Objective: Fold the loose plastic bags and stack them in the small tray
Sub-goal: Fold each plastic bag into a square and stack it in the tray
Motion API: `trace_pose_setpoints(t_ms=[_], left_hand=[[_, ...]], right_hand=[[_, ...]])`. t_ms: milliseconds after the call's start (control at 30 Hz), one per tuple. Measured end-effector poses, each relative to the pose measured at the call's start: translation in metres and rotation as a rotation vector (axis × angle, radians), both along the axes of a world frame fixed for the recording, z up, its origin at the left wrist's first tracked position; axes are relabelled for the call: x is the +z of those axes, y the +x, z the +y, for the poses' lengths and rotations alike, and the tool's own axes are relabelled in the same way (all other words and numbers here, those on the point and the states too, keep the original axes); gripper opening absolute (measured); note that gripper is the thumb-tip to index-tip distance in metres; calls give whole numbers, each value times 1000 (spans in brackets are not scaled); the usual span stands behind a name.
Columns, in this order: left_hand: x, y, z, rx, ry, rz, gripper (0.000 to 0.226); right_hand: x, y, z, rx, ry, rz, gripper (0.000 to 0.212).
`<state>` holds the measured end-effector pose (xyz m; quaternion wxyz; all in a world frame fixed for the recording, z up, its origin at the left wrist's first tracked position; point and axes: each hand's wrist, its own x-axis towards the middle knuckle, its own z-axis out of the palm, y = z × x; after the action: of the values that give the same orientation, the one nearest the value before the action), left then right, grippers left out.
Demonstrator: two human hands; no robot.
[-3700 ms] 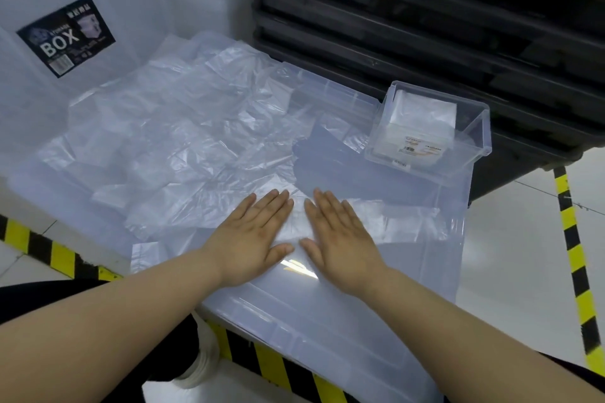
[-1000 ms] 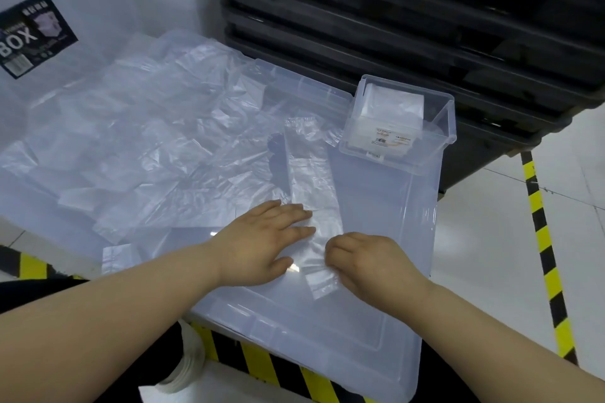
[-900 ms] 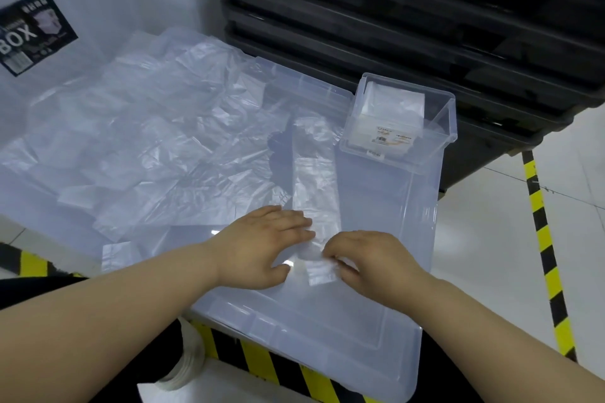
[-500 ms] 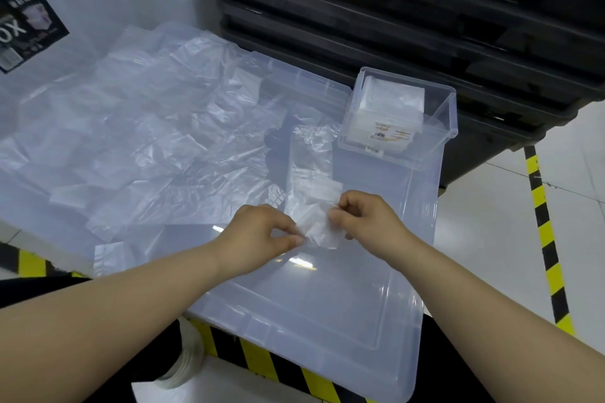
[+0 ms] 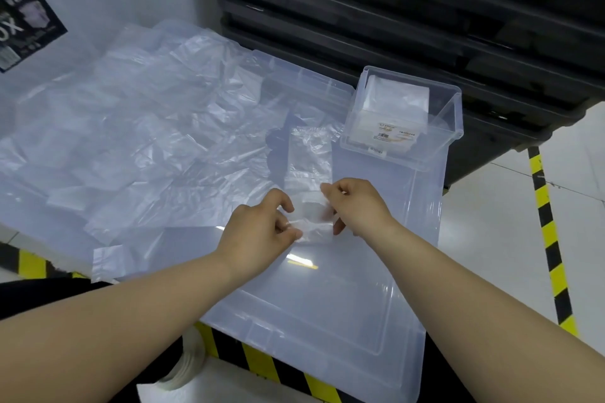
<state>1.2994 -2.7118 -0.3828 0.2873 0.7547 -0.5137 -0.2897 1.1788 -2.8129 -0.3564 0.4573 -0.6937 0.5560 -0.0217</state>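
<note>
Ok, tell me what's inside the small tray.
The small tray holds a stack of folded bags. Only the top bag shows; those beneath are covered, so their count is unclear.

site: warehouse / packing floor | far right: stacked black crates (image 5: 393, 10) | yellow-black hazard tape (image 5: 549, 239) on pale floor (image 5: 484, 232) | work surface: clear storage-bin lid (image 5: 327, 311) | far left: BOX label (image 5: 29, 26)
</note>
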Motion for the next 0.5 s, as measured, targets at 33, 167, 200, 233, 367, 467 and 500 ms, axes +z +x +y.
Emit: trace_pose_setpoints(t_ms=[33, 167, 200, 233, 367, 467, 500], left_hand=[[-1, -1, -2, 3, 0, -25, 25], [-4, -2, -8, -8, -5, -103, 17], [-4, -1, -9, -44, -14, -149, 20], [-4, -1, -9, -87, -21, -196, 22], [-4, 0, -8, -142, -47, -335, 34], [-9, 5, -7, -169, -263, -479, 29], [-11, 6, -6, -189, -368, -529, 26]], right_hand=[[2, 1, 0, -16, 27, -5, 31], [12, -5, -2, -22, 168, -77, 23], [14, -8, -2, 14, 185, -71, 25], [14, -10, -2, 55, 197, -64, 31], [9, -12, -1, 109, 150, -32, 42], [1, -9, 0, 78, 52, -21, 33], [-1, -9, 0, 67, 35, -26, 29]])
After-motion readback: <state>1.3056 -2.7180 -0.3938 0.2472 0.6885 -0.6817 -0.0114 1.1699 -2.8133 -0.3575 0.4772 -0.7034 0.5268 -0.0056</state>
